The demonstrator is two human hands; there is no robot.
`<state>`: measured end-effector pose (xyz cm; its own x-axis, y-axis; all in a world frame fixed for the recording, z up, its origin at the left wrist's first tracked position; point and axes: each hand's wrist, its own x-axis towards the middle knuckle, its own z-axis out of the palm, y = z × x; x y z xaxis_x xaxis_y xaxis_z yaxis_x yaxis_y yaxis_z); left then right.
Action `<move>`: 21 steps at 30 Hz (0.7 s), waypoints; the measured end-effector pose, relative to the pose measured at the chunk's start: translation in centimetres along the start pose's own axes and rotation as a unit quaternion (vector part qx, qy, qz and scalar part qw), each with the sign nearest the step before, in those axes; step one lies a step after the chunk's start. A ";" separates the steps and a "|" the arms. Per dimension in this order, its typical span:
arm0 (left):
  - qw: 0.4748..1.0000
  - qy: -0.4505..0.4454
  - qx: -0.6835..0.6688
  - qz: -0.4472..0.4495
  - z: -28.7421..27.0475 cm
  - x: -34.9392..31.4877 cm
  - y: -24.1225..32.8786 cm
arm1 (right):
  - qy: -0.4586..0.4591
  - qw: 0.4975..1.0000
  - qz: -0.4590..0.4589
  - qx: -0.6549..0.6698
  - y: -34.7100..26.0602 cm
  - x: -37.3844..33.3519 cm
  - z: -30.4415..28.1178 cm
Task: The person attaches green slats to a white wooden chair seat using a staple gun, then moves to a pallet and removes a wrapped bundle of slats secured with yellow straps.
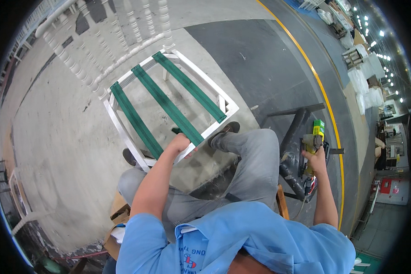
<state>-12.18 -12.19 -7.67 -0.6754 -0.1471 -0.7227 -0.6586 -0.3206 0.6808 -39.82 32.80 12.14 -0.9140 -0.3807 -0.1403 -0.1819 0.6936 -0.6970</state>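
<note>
A white chair frame point(231, 109) with turned back spindles stands ahead of me, tilted in view. Three green webbing straps point(162, 97) run across its open seat from the back rail to the front rail. My left hand point(182, 143) is closed around the front rail, beside the end of the middle strap. Off to the right, my right hand point(317, 160) grips a yellow and grey staple gun point(310, 140) over a black stand. The hand partly hides the tool's handle. Touching or just behind the gun is a green and yellow box point(318, 126).
The black padded stand point(293, 139) is close at my right, with a hose point(300, 210) hanging below the tool. A cardboard box point(114, 226) sits by my left hip. A yellow floor line point(322, 86) runs along the right, with wrapped goods point(367, 86) beyond.
</note>
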 end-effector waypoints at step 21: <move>1.000 0.005 0.013 0.025 -0.6 -0.8 0.1 | -0.416 0.909 0.037 -0.008 -20.8 -1.6 26.6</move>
<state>-11.50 -12.65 -7.14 -0.7046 -0.1710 -0.6887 -0.6326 -0.2884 0.7188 -24.96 2.73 8.16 -0.3348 -0.6586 -0.6739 -0.1425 0.7423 -0.6547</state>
